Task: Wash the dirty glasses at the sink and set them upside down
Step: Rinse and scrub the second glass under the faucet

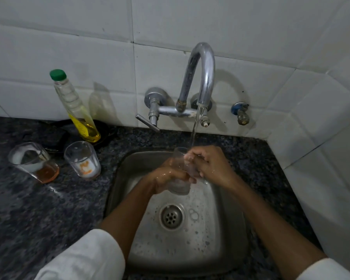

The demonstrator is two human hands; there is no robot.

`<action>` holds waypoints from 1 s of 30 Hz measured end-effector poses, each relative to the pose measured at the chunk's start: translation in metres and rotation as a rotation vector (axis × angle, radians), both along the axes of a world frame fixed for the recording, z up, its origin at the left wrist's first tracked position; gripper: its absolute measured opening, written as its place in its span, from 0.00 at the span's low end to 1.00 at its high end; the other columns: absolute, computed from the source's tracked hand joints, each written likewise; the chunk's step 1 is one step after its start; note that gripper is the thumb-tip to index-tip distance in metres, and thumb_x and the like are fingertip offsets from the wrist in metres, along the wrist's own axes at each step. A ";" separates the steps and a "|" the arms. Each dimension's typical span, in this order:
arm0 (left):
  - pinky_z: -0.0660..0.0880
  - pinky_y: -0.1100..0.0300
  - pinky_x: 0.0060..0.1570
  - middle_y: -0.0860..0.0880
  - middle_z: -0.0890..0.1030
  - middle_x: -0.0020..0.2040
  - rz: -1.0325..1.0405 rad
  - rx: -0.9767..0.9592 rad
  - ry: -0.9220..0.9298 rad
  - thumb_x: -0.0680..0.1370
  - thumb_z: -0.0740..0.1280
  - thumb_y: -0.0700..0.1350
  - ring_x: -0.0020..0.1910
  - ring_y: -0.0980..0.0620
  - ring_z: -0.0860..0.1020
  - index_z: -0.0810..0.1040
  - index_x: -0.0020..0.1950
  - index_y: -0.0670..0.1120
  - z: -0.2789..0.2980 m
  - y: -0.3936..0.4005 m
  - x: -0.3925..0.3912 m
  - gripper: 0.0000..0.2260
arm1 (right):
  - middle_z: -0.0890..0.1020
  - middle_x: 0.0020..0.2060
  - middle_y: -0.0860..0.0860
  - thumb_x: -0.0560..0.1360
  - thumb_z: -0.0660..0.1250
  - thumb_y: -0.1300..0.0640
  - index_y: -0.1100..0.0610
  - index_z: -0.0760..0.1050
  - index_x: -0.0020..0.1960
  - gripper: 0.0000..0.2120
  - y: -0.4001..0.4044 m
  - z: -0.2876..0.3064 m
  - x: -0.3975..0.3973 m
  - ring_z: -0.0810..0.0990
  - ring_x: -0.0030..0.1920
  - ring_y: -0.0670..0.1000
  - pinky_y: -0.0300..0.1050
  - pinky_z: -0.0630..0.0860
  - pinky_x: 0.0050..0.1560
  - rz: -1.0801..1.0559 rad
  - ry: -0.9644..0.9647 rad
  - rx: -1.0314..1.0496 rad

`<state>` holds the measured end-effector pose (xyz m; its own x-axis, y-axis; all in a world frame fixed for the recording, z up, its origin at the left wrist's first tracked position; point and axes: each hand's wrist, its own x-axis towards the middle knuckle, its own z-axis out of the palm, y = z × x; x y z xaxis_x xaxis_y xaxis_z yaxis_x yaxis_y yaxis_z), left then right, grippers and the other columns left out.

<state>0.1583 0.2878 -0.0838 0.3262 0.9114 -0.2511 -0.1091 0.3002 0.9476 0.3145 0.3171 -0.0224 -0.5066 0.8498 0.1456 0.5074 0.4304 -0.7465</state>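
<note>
Over the steel sink (226,229) I hold a clear glass (179,185) upright under the running water from the tap (202,73). My left hand (166,178) grips the glass around its lower body. My right hand (208,164) holds the rim, with fingers reaching into the glass. Two dirty glasses stand upright on the counter to the left: one (33,161) with an orange-brown residue and one (83,159) with a milky-orange residue.
A bottle of yellow liquid with a green cap (75,106) stands behind the dirty glasses, next to a dark object (55,138). The dark granite counter (38,209) surrounds the sink. The drain (171,217) lies in the wet basin. A tiled wall (321,158) closes in on the right.
</note>
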 end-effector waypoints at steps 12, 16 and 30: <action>0.77 0.50 0.50 0.41 0.83 0.50 0.042 -0.133 -0.126 0.67 0.71 0.37 0.51 0.43 0.80 0.82 0.50 0.45 -0.008 -0.005 -0.004 0.12 | 0.81 0.29 0.46 0.77 0.67 0.61 0.59 0.83 0.40 0.09 0.001 -0.003 -0.004 0.77 0.29 0.40 0.35 0.72 0.33 0.006 -0.039 0.018; 0.78 0.50 0.53 0.53 0.79 0.51 0.411 0.066 0.771 0.65 0.78 0.53 0.51 0.49 0.79 0.75 0.60 0.51 -0.002 0.001 0.030 0.26 | 0.78 0.28 0.50 0.78 0.65 0.59 0.56 0.76 0.32 0.15 0.008 -0.017 -0.011 0.73 0.26 0.43 0.42 0.72 0.32 -0.206 -0.154 0.011; 0.78 0.54 0.51 0.58 0.78 0.46 0.441 0.467 0.756 0.58 0.79 0.55 0.48 0.54 0.79 0.73 0.56 0.55 0.017 -0.010 0.010 0.30 | 0.67 0.16 0.46 0.80 0.52 0.59 0.53 0.65 0.32 0.18 -0.009 -0.057 -0.031 0.62 0.15 0.43 0.32 0.55 0.18 -0.869 0.873 -1.172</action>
<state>0.1679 0.2783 -0.0672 -0.1639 0.9731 0.1619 0.5607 -0.0431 0.8269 0.2833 0.3085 -0.0796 0.0171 0.6588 -0.7521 -0.4242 -0.6764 -0.6022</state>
